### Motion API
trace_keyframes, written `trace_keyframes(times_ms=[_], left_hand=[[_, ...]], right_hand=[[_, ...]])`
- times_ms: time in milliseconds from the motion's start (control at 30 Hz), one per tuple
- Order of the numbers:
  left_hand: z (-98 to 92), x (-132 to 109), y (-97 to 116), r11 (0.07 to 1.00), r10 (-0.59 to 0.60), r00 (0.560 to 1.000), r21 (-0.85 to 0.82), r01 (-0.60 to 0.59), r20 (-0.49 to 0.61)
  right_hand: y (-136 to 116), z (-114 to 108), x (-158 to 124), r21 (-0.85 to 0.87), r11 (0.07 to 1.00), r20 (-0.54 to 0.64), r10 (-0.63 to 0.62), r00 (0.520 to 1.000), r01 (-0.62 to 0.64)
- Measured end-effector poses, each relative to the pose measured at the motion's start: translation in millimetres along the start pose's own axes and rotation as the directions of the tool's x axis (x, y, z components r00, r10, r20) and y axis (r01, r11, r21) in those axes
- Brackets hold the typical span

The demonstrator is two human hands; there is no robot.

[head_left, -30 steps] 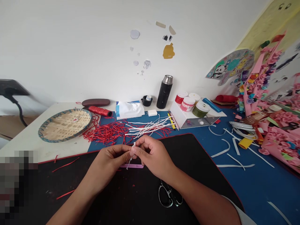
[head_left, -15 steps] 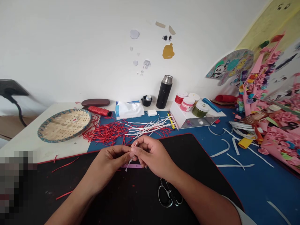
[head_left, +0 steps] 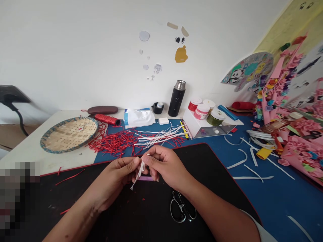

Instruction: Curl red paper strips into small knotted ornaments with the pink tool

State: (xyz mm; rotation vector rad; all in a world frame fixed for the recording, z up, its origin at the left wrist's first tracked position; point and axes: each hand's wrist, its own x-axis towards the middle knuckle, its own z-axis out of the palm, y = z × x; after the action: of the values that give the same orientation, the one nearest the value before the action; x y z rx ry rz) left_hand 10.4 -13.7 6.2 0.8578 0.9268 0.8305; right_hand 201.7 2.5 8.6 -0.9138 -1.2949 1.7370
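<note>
A folded white cord hangs between my hands above the black mat, its loose ends pointing down and left. My right hand pinches the top of it between thumb and fingers. Close on the other side, my left hand has thumb and fingertips closed at the cord's left edge; its lower fingers are partly hidden. Beneath the hands lies a purple strip. Scissors rest on the mat by my right forearm, partly covered by it.
Behind the mat lie red cords, white cords and a red spool. A woven basket is at left. A black flask stands near paint jars. White strips and pink paper flowers are at right.
More of the white cord now shows between my hands, folded and hanging lower. My left fingertips have drawn slightly left from my right thumb, and my left forearm has shifted a little.
</note>
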Motion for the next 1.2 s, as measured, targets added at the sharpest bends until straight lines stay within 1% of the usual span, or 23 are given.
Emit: trace_keyframes(times_ms=[67, 200, 333, 567, 767, 933, 1200], left_hand=[[-0.9, -1.0, 0.1, 0.998, -0.028, 0.998, -0.058, 0.031, 0.057], [-2.6, -3.4, -1.1, 0.990, -0.063, 0.988, -0.115, 0.080, 0.140], [-2.2, -5.0, -2.6, 0.983, -0.095, 0.979, -0.139, 0.121, 0.179], [-0.6, -5.5, -2.3, 0.979, -0.136, 0.975, -0.130, 0.159, 0.176], [-2.6, -5.3, -3.7, 0.985, -0.122, 0.979, -0.102, 0.139, 0.161], [-2.2, -5.1, -3.6, 0.989, -0.120, 0.978, -0.067, 0.133, 0.168], [-3.8, -4.0, -5.5, 0.993, -0.104, 0.987, -0.050, 0.111, 0.123]], right_hand=[[0.3, -0.4, 0.0, 0.037, 0.999, 0.007, -0.013, 1.000, 0.013], [0.4, 0.4, -0.5, 0.068, 0.998, -0.006, -0.018, 1.000, 0.018], [0.2, 1.4, -0.7, 0.068, 0.997, 0.003, -0.020, 1.000, 0.020], [0.7, 1.3, -0.3, 0.076, 0.997, 0.013, -0.035, 0.999, 0.034], [0.7, 0.9, -1.2, 0.041, 0.999, 0.007, -0.032, 0.999, 0.032], [0.9, 0.9, -1.1, 0.041, 0.999, 0.016, -0.030, 0.999, 0.029], [0.3, 0.0, -1.0, 0.023, 0.999, 0.016, -0.025, 1.000, 0.025]])
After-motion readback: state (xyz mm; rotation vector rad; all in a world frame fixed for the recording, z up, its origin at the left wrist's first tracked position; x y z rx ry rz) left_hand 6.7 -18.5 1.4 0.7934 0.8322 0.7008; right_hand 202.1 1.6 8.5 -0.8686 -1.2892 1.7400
